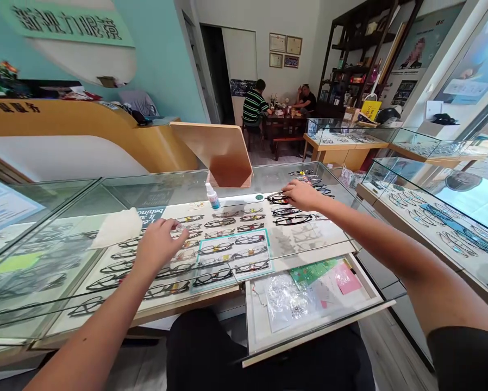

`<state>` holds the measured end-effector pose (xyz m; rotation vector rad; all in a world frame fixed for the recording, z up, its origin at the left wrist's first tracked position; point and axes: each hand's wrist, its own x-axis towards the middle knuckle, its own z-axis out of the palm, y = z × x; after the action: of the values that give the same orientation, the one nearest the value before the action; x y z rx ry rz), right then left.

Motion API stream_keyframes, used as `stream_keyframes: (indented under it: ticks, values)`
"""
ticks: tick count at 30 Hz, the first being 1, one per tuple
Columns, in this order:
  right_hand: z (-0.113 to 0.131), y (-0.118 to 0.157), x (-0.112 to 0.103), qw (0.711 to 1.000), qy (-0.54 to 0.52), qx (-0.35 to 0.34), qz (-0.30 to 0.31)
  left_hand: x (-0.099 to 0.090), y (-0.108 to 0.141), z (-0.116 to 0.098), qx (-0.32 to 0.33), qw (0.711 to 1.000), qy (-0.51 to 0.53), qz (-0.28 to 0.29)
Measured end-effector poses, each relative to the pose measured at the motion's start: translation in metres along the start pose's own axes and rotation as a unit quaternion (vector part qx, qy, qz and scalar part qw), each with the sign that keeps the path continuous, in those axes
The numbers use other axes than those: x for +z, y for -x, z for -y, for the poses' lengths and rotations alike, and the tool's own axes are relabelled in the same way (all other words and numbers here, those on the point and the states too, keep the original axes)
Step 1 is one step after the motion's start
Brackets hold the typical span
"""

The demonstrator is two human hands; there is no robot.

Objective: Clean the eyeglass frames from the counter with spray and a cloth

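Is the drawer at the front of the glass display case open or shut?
Open: the drawer is pulled out from the display case, exposing plastic packets and a pink sheet inside.

Four wall frames (277, 42), two people (254, 106), one spray bottle (212, 197)

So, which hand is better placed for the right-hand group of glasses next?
Probably the right hand: its fingers are on dark glasses there, while the left hand is over frames further left.
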<state>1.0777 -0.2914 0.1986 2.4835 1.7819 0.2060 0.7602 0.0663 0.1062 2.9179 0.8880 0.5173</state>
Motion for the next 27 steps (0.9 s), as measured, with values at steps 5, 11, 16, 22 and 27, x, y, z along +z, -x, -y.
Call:
stream_keyframes:
  ticks: [5,11,16,22,27]
  values:
    - [-0.010,-0.031,0.034,0.999,0.024,0.033,0.023,0.001,-0.004,0.002,-0.015,1.000,0.016,0.005]
    - [-0.018,-0.042,0.050,0.997,0.037,0.050,0.045,0.005,-0.007,0.006,-0.021,0.999,0.031,0.004]
    - [-0.018,-0.043,0.051,0.997,0.033,0.061,0.044,0.005,-0.006,0.006,-0.022,0.999,0.030,0.009]
    - [-0.011,-0.042,0.045,0.994,0.021,0.096,0.037,0.002,-0.005,0.002,-0.021,0.999,0.024,0.009]
    - [0.000,-0.035,0.038,0.995,0.015,0.096,0.032,0.000,-0.004,0.001,-0.019,0.999,0.026,0.011]
